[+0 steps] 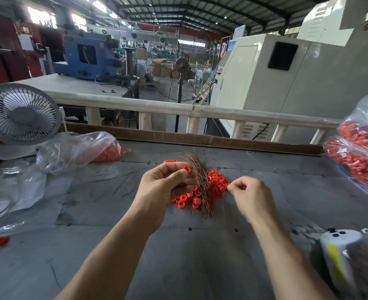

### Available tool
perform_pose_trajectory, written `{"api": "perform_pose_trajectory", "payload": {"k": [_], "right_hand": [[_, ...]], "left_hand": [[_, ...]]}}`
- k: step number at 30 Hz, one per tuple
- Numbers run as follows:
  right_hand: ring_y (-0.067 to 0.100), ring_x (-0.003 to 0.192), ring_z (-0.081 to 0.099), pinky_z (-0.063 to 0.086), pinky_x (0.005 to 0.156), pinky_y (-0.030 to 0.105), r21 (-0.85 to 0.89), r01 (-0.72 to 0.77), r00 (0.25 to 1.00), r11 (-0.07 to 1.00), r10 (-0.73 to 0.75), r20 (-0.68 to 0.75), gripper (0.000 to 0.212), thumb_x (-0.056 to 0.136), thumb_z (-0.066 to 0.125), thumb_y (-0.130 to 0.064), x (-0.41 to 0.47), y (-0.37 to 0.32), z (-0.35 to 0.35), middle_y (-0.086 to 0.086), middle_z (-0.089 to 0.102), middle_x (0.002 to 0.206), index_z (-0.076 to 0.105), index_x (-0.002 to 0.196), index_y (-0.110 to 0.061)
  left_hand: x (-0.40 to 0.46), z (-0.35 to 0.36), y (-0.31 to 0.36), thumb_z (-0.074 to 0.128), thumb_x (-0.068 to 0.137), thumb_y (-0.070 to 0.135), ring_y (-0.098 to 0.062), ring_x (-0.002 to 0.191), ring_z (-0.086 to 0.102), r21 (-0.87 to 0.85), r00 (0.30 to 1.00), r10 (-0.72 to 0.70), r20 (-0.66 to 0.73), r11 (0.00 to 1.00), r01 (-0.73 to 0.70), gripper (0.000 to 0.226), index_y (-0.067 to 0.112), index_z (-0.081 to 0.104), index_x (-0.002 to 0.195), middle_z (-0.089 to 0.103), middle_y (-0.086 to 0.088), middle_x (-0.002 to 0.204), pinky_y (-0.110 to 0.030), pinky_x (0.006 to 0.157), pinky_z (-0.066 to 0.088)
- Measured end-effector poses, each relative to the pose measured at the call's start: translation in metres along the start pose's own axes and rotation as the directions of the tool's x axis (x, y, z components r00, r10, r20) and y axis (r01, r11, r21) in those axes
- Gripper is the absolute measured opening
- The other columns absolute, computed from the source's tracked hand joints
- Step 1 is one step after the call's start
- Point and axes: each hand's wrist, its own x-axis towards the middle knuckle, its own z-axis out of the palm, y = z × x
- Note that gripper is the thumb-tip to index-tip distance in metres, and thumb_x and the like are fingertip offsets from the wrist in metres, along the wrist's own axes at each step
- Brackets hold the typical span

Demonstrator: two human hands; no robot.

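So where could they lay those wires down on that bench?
Bare grey table lies between the forearms toward the near edge, and right of the red ring pile as far as the full bag. A strip is free between pile and cardboard edge. Crowded: the middle, where the left hand grips the wire bundle, and the left, with fan and plastic bags.

Factory hall, small-parts assembly bench.
High steel-truss roof (189, 9) with skylights over an open floor; blue machine (87, 55) on a long table and pale cabinet machines (265, 72) beyond a white railing (178, 109); big pedestal fan (181, 68), cardboard boxes (159, 69) further back; near side, scuffed grey worktable (178, 245) with desk fan (20, 113), plastic bags (360, 152) of red parts, loose heap of red plastic caps (217, 182).
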Motion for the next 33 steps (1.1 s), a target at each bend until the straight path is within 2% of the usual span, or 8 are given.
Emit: {"api": "perform_pose_trajectory", "payload": {"k": [4,10,13,17,20,26,29,33], "right_hand": [[0.017,0.075,0.064,0.047,0.065,0.030,-0.084,0.027,0.998,0.996,-0.022,0.062,0.019,0.085,0.078,-0.041,-0.006,-0.009,0.006,-0.015,0.066,0.071,0.070,0.071,-0.030],[0.025,0.095,0.067,0.054,0.093,0.043,-0.187,-0.005,0.995,0.982,0.025,0.101,0.023,0.086,0.079,-0.044,-0.010,-0.019,0.006,-0.005,0.071,0.085,0.068,0.073,-0.028],[0.025,0.096,0.068,0.053,0.094,0.044,-0.203,0.001,0.994,0.979,0.021,0.105,0.022,0.087,0.078,-0.042,-0.011,-0.021,0.007,-0.005,0.074,0.089,0.068,0.072,-0.030],[0.019,0.083,0.064,0.054,0.084,0.038,-0.171,-0.010,0.995,0.985,0.028,0.100,0.023,0.085,0.080,-0.040,-0.008,-0.019,0.008,-0.016,0.062,0.072,0.066,0.072,-0.028],[0.016,0.074,0.062,0.042,0.061,0.028,0.012,0.007,0.997,1.000,-0.008,0.073,0.022,0.084,0.082,-0.033,-0.007,-0.016,0.006,-0.013,0.064,0.072,0.065,0.074,-0.024],[0.011,0.064,0.064,0.045,0.056,0.023,0.600,0.111,0.985,0.793,-0.168,0.041,0.010,0.088,0.078,-0.018,-0.015,-0.032,0.000,-0.002,0.071,0.074,0.070,0.088,-0.023],[0.010,0.065,0.067,0.046,0.053,0.017,0.672,0.127,0.972,0.730,-0.228,0.063,0.012,0.090,0.076,-0.013,-0.020,-0.037,0.002,-0.001,0.075,0.076,0.075,0.094,-0.025],[0.018,0.074,0.077,0.051,0.052,0.025,0.691,0.108,0.969,0.715,-0.232,0.089,0.017,0.091,0.075,-0.005,-0.024,-0.042,0.003,0.002,0.079,0.082,0.074,0.094,-0.021]], "left_hand": [[0.001,-0.002,0.000,0.065,0.095,0.001,-0.027,0.086,0.073,0.012,1.000,0.009,-0.001,1.000,-0.009,0.016,-0.002,0.070,0.109,0.075,-0.024,0.102,-0.031,0.074,0.060],[0.002,-0.002,-0.002,0.065,0.096,0.000,-0.026,0.084,0.072,0.039,1.000,0.014,0.003,0.999,-0.014,0.015,-0.003,0.069,0.110,0.075,-0.022,0.100,-0.032,0.077,0.060],[0.002,-0.002,-0.003,0.065,0.096,0.001,-0.026,0.084,0.072,0.057,1.000,0.014,0.003,0.998,-0.015,0.017,-0.004,0.069,0.112,0.075,-0.022,0.099,-0.035,0.079,0.061],[0.001,-0.002,-0.003,0.065,0.096,0.001,-0.027,0.085,0.073,0.072,1.000,0.017,-0.002,0.997,-0.016,0.016,-0.003,0.069,0.111,0.075,-0.020,0.097,-0.034,0.078,0.061],[0.001,-0.001,-0.003,0.064,0.096,0.000,-0.026,0.084,0.073,0.084,1.000,0.015,-0.004,0.996,-0.015,0.016,-0.003,0.069,0.111,0.076,-0.020,0.097,-0.034,0.080,0.062],[-0.002,0.004,-0.002,0.063,0.097,0.000,-0.028,0.085,0.074,0.118,1.000,0.013,-0.005,0.993,-0.013,0.013,-0.003,0.069,0.109,0.076,-0.020,0.096,-0.036,0.080,0.063],[-0.003,0.006,-0.001,0.063,0.097,0.000,-0.027,0.085,0.074,0.119,1.000,0.003,0.001,0.993,-0.003,0.013,-0.002,0.069,0.109,0.076,-0.018,0.093,-0.032,0.077,0.061],[-0.004,0.006,0.000,0.063,0.097,0.000,-0.028,0.086,0.075,0.125,1.000,0.003,-0.003,0.992,-0.003,0.014,-0.001,0.070,0.109,0.077,-0.019,0.095,-0.031,0.076,0.061]]}}
